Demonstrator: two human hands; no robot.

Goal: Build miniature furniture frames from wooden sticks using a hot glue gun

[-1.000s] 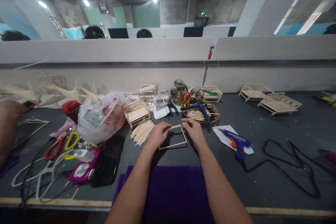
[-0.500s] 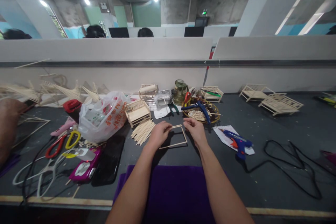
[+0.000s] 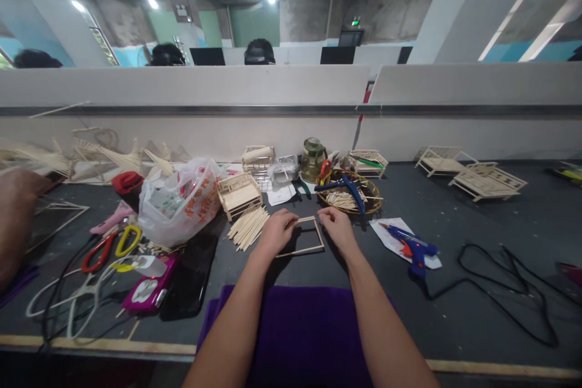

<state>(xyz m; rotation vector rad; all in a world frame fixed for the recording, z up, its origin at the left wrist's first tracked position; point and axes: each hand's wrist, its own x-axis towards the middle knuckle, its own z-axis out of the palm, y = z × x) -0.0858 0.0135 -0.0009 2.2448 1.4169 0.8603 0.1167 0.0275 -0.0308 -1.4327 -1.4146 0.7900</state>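
Dk-gray tbl (image 3: 477, 218): stick pile (image 3: 245, 230) ctr, wht bag (image 3: 157, 212) + blk phone (image 3: 191, 282) L, basket (image 3: 370, 185), paper (image 3: 388, 241) under glue gun (image 3: 414, 248) R.

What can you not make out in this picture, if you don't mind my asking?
Head view: whether the stick frame has a left side; the left hand covers that spot.
Head view: whether the right hand touches the frame; the detail is too small.
Head view: what fills the plastic bag; its cloudy folds blur it.
Head view: the rest of another person's arm, cut off by the left edge.
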